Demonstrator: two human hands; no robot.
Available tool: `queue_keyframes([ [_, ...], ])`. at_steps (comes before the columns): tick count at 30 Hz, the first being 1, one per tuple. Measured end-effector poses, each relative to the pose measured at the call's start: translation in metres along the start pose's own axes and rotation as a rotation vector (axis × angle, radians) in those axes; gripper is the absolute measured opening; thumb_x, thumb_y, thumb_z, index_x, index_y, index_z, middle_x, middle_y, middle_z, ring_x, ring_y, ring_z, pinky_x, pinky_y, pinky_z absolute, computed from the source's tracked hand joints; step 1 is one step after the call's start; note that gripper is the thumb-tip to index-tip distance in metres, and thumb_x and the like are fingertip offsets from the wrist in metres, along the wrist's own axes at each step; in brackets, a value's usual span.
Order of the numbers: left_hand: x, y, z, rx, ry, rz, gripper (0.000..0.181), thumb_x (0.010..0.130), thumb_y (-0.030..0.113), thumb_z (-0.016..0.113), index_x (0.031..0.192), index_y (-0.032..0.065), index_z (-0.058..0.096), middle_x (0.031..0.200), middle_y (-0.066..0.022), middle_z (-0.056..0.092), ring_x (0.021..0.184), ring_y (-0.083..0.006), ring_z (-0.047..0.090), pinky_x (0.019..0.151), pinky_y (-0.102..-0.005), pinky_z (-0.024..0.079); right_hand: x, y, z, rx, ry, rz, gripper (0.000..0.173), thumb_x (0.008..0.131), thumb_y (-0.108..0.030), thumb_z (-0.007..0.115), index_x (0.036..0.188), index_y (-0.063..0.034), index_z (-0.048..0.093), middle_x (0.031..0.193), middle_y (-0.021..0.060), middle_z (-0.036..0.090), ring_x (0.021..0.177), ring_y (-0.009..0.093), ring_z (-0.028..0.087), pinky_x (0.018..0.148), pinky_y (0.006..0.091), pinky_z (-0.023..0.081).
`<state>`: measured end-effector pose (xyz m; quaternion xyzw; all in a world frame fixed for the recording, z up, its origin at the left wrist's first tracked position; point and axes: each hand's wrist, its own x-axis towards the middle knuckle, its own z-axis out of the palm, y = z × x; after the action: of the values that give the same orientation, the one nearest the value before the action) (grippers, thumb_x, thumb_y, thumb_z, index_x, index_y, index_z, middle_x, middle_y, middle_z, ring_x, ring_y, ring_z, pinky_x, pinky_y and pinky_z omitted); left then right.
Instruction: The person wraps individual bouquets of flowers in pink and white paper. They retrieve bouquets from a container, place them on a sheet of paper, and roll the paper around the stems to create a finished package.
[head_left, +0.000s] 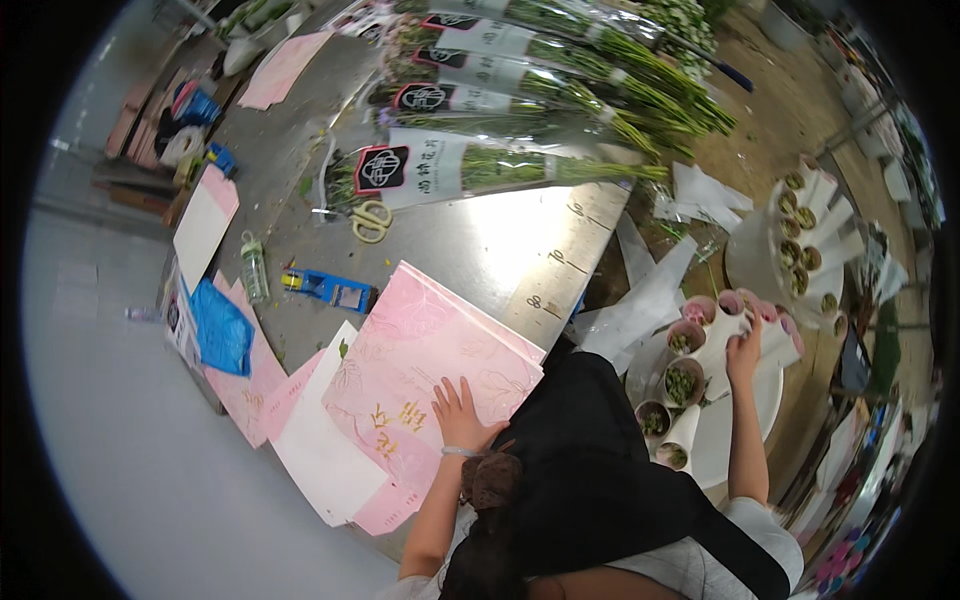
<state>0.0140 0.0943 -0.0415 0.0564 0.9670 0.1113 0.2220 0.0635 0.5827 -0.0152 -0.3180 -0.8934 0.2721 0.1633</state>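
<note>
My left hand (461, 417) lies flat, fingers apart, on a stack of pink printed sheets (442, 337) at the front edge of a metal table (480, 240). Flower drawings and gold lettering decorate the top sheet. Over to my right, my right hand (742, 351) reaches in among paper-wrapped bunches (684, 381) standing in a white tub (750, 431). Its fingers are at the pink-topped wraps (731, 302); whether they grip one is hard to see. White and pink sheets (322, 450) stick out from beneath the stack on the left.
Clear-sleeved flower bunches (427, 169) lie across the far side. Scissors (371, 221), a blue tape dispenser (328, 289), a clear bottle (255, 268) and a blue plastic bag (221, 326) lie on the table. Another white tub (757, 255) of wrapped bunches stands at right.
</note>
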Motion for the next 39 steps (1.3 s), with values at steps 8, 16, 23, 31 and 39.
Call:
queue_keyframes([
  [8, -0.003, 0.022, -0.005, -0.07, 0.063, 0.042, 0.093, 0.056, 0.042, 0.076, 0.133, 0.0117, 0.032, 0.137, -0.0242, 0.022, 0.124, -0.0497, 0.018, 0.1, -0.0494, 0.026, 0.196, -0.231, 0.221, -0.151, -0.37, -0.962, 0.073, 0.064, -0.02, 0.071, 0.128, -0.0163, 0.035, 0.123, 0.0177, 0.042, 0.105, 0.036, 0.046, 0.089, 0.0392, 0.038],
  [16, -0.046, 0.027, 0.016, -0.448, 0.27, -0.094, 0.032, 0.078, 0.005, 0.044, 0.109, 0.0047, 0.052, 0.109, -0.0136, 0.057, 0.101, -0.0252, 0.055, 0.083, -0.0341, 0.046, 0.184, -0.298, 0.268, 0.076, -0.629, -0.817, 0.071, 0.058, -0.019, 0.069, 0.123, -0.0184, 0.042, 0.103, 0.0152, 0.058, 0.092, 0.032, 0.056, 0.075, 0.0391, 0.045],
  [23, -0.044, 0.045, 0.02, -0.448, 0.606, -0.25, 0.02, 0.074, 0.001, 0.047, 0.09, 0.0074, 0.057, 0.084, -0.0098, 0.062, 0.076, -0.0258, 0.061, 0.064, -0.0349, 0.05, 0.12, -0.306, 0.189, 0.153, -0.349, -0.942, 0.063, 0.062, -0.008, 0.068, 0.121, -0.0134, 0.046, 0.105, 0.0124, 0.053, 0.097, 0.031, 0.051, 0.082, 0.0364, 0.042],
  [31, -0.058, 0.038, 0.029, -0.332, 0.662, -0.09, 0.019, 0.07, 0.004, 0.05, 0.088, 0.0067, 0.057, 0.086, -0.0056, 0.061, 0.076, -0.0229, 0.06, 0.063, -0.0317, 0.049, 0.078, -0.321, 0.169, 0.322, -1.908, -0.319, 0.076, 0.059, -0.022, 0.071, 0.123, 0.0022, 0.039, 0.106, 0.0105, 0.054, 0.098, 0.016, 0.05, 0.084, 0.0255, 0.04],
  [39, -0.041, 0.028, 0.033, -0.32, 0.743, 0.159, 0.029, 0.072, 0.006, 0.053, 0.101, 0.0073, 0.055, 0.106, -0.0056, 0.057, 0.093, -0.022, 0.058, 0.076, -0.0294, 0.049, -0.033, -0.354, 0.219, -0.103, -1.418, -1.464, 0.084, 0.064, -0.035, 0.07, 0.133, -0.0102, 0.029, 0.131, 0.0208, 0.033, 0.115, 0.039, 0.039, 0.094, 0.0431, 0.035],
])
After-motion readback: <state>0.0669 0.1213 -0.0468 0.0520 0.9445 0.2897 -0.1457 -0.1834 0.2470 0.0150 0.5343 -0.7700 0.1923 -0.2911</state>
